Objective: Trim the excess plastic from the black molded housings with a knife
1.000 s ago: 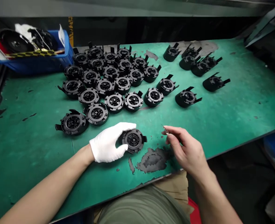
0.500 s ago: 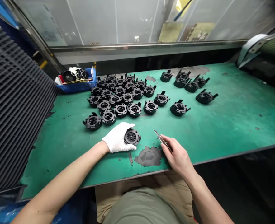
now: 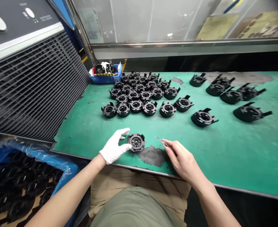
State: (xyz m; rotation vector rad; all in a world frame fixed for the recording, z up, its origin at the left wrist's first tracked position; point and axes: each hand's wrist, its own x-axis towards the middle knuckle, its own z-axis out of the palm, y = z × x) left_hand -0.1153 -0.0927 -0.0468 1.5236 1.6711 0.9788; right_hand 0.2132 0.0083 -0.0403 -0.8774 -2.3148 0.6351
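Note:
My left hand (image 3: 115, 146), in a white glove, is open beside a round black plastic part (image 3: 136, 142). Its fingers are spread, and the thumb reaches the part's left edge; whether they touch I cannot tell. This part lies on the green table mat with its ribbed round face up. Bare and closed, my right hand (image 3: 180, 156) grips a slim silver craft knife (image 3: 161, 142), its pointed tip toward the upper left and apart from the part. Beyond the hands stand several like black parts (image 3: 149, 108) with upright tabs, packed close together.
More black parts (image 3: 203, 117) stand scattered on the right of the green mat (image 3: 224, 151). A small blue bin (image 3: 105, 78) sits at the back left. A dark louvred unit (image 3: 35, 78) borders the left side. Below it, a blue-lined crate (image 3: 65, 170) holds many black pieces.
My left hand has loosened its hold on the black part and drawn back to the left. The view has turned left, bringing the crate into sight. My right hand keeps the craft knife.

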